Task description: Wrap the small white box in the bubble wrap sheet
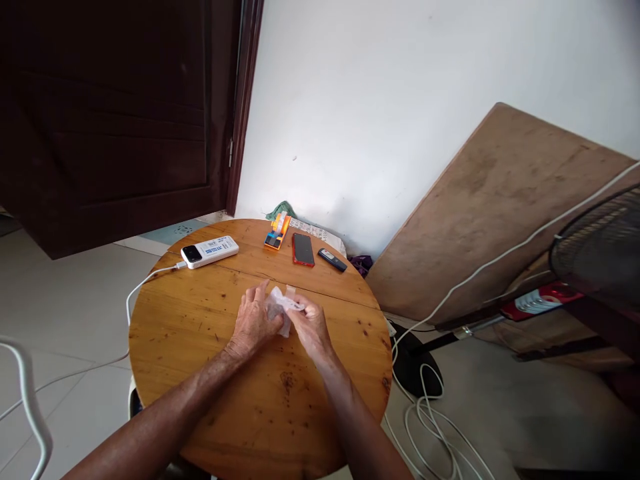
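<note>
Both my hands meet over the middle of a round wooden table (pixel 210 373). My left hand (pixel 253 320) and my right hand (pixel 311 325) together pinch a small clear plastic packet (pixel 280 308), crumpled and see-through, held just above the tabletop. What is inside the packet is too small to tell.
At the table's far side lie a white power bank (pixel 209 251) with a white cable (pixel 135 293), an orange tape dispenser (pixel 278 231), a red phone (pixel 303 249) and a small dark phone (pixel 333 259). A wooden board (pixel 500 213) leans on the wall; a fan (pixel 600 253) and cables (pixel 430 413) are right.
</note>
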The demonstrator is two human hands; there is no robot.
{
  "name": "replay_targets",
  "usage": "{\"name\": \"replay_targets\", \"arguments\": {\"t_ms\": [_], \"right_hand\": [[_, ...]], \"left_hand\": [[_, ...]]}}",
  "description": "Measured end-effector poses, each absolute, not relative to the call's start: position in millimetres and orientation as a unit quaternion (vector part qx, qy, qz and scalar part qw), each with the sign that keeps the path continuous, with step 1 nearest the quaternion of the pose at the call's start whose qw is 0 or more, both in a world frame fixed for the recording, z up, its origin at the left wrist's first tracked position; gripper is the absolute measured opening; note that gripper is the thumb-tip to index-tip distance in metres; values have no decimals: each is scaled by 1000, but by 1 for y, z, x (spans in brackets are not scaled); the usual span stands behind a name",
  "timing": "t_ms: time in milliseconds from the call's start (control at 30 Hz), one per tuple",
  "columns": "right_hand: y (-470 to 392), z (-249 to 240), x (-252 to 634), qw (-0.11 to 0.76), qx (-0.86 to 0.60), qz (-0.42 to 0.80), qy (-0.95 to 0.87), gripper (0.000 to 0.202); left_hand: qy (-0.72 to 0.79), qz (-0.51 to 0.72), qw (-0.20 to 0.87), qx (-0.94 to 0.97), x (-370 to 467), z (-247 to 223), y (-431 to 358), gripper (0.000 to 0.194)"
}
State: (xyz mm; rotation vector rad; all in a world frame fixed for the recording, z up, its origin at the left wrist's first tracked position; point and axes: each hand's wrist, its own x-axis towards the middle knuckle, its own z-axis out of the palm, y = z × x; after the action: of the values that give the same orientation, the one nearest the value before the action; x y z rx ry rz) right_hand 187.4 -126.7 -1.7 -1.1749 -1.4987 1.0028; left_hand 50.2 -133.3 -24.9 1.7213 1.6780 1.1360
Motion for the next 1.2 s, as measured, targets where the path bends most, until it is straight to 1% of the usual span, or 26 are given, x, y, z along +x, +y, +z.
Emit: {"name": "replay_targets", "arguments": {"t_ms": [167,267,333,433,567,633,767,833,1000,1100,1200], "right_hand": [[-146,-9,190,483,-449,340,-671,21],[-154,-12,194,464,-433,296,-714,26],[-159,-15,197,448,-427,267,-739,29],[-165,-18,202,421,-410,230,-776,39],[-167,-24,204,384,-387,169,-821,64],[-166,-27,203,378,-381,135,-833,66],[-162,-32,202,390,-373,86,-838,59],[-161,-34,203,392,-368,80,-839,55],[-160,-30,204,398,-370,115,-832,56],[-159,-25,203,401,-378,154,-820,57],[-153,-19,204,399,-394,206,-802,49]], "left_hand": [[552,428,277,660,45,-32,-127,56],[510,462,303,659,44,-37,-125,41],[492,480,326,649,44,-39,-124,34],[488,476,376,627,43,-39,-125,32],[467,446,421,637,37,-33,-126,29],[455,427,434,650,33,-29,-125,26],[438,400,448,669,24,-22,-124,21],[424,376,457,685,18,-16,-125,23],[387,307,489,719,1,-6,-129,40],[378,305,492,723,-3,-5,-129,49],[371,307,480,733,-4,-6,-129,58]]}}
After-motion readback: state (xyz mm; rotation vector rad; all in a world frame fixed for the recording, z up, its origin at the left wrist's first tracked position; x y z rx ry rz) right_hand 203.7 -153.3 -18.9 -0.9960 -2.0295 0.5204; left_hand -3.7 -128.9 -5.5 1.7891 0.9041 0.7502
